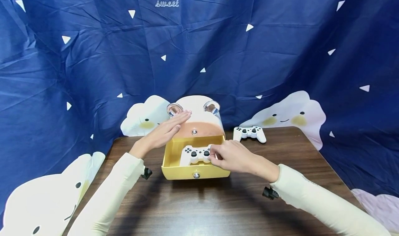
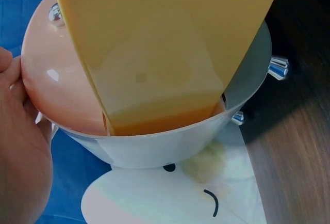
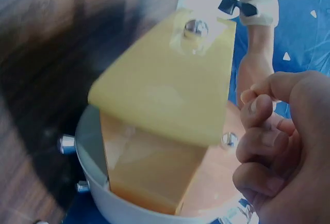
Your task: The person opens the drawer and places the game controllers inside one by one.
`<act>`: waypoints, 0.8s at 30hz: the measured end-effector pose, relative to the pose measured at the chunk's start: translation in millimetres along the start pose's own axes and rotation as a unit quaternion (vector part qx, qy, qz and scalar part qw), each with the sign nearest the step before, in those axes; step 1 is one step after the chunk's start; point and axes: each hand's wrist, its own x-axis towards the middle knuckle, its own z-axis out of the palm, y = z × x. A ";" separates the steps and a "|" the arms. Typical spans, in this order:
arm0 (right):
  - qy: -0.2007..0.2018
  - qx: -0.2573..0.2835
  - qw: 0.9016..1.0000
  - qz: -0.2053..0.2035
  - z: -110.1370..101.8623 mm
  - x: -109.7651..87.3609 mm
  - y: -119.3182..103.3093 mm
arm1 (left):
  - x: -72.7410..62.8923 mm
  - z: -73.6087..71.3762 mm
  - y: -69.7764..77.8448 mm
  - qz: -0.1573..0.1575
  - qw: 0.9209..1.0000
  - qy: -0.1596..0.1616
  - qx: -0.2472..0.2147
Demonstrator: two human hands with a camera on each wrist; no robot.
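Yellow and standing open toward the near side, a drawer (image 1: 180, 173) juts from a white box (image 1: 194, 104) at the far middle of the brown wood tabletop (image 1: 199, 204); a white game controller (image 1: 197, 154) lies inside it, its sticks facing up; a silver knob (image 1: 196, 175) sits on the drawer's near face.

The right hand (image 1: 235, 156) is over the drawer's right side, narrow, with its fingers curled; it covers the controller's right end, and whether it grips that end I cannot tell; in the right wrist view the controller is hidden behind the drawer's underside.

The left hand (image 1: 165, 130) has its fingers straight, slanting across the upper left of the box; it holds nothing, and whether it touches the box is hard to tell.

Above the drawer is a peach front (image 1: 207, 128) with its own silver knob; two shiny silver rings (image 1: 212, 107) sit at the left and right of the box's top.

A second white controller (image 1: 249, 133) lies on the tabletop at the far right, well apart from both hands; pale sleeves (image 1: 109, 191) cover the arms; a blue cloth (image 1: 93, 62) with white triangles and smiling clouds hangs behind.
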 end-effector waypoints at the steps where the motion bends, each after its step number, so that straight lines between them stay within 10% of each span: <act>1: 0.006 0.004 1.000 0.000 1.9 -1.0 -1.8 | 0.0 -0.1 0.0 -0.001 1.000 0.000 -0.001; 24: 0.073 0.107 0.991 0.019 44.7 -28.0 -44.9 | -0.4 1.5 -1.0 -0.001 1.000 0.002 -0.001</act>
